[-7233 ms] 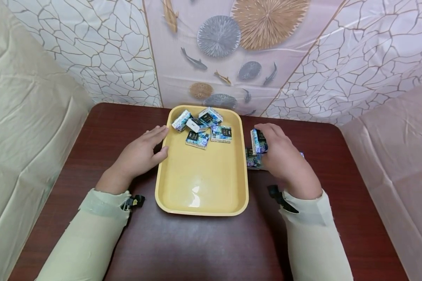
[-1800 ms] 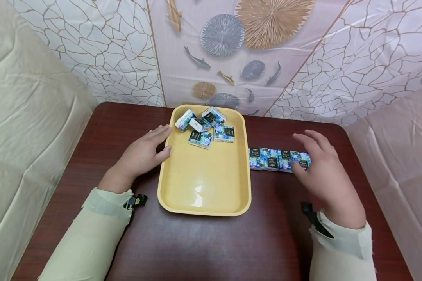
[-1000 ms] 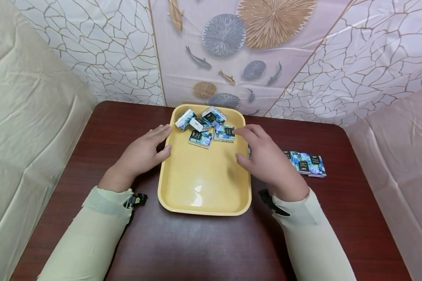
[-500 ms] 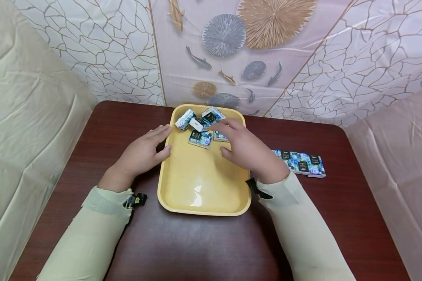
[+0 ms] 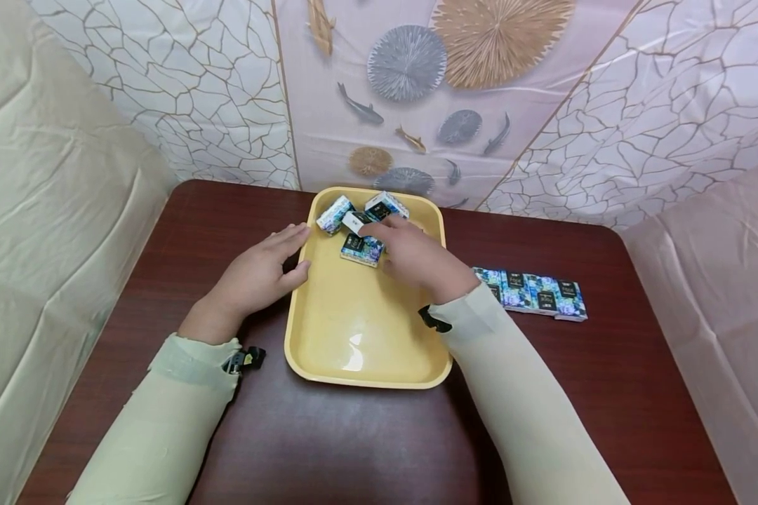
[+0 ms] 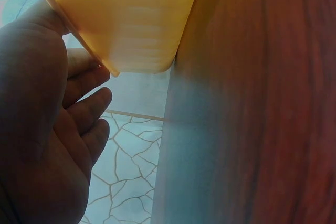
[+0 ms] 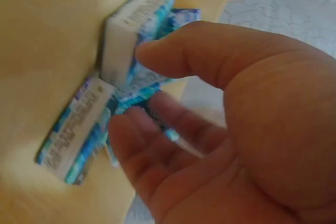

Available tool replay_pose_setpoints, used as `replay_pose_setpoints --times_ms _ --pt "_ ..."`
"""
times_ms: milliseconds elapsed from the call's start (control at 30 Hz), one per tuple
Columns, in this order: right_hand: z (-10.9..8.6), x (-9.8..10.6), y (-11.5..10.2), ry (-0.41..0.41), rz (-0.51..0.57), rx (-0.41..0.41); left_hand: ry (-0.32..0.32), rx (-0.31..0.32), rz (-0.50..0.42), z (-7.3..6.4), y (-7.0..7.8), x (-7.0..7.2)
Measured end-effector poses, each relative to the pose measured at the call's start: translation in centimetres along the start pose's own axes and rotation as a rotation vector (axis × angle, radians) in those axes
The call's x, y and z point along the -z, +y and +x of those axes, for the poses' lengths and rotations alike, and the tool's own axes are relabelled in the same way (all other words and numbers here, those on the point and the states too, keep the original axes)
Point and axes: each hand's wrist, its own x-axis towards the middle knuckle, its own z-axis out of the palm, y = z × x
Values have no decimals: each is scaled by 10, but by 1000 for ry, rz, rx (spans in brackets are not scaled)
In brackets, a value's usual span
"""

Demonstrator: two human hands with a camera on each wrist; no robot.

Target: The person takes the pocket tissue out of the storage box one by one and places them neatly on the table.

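My left hand (image 5: 253,279) lies along the left rim of a yellow tray (image 5: 366,351), its fingertips touching the rim, fingers fairly straight. The left wrist view shows those fingers beside the tray's outer wall. Over the far half of the tray, my right hand (image 5: 417,259) reaches down among several small blue floral boxes with black labels. Its thumb is close to a white-ended box (image 7: 119,51), with the fingers loosely bent and a gap between them and the thumb. Whether they touch the box is unclear. A flat-lying box (image 5: 362,250) sits by its fingertips; another box is hidden under the hand.
A row of several matching boxes (image 5: 533,291) lies on the dark red table (image 5: 606,379), right of the tray. Two boxes, a tilted one (image 5: 335,214) and another (image 5: 385,205), rest at the tray's far end. A patterned wall cloth (image 5: 410,63) stands behind the table.
My right hand earlier held a box above the row, then let go there. It has since moved left, without a box, to the boxes in the tray. My left hand has stayed at the rim.
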Motion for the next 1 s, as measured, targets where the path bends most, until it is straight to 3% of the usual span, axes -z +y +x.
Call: replay_pose_setpoints --times_ms 433,1000 --pt "16 -23 -2 -104 -79 -135 6 -14 -11 1 0 0" --pt "19 -34 4 -28 -134 -77 -3 -7 -1 0 1 1"
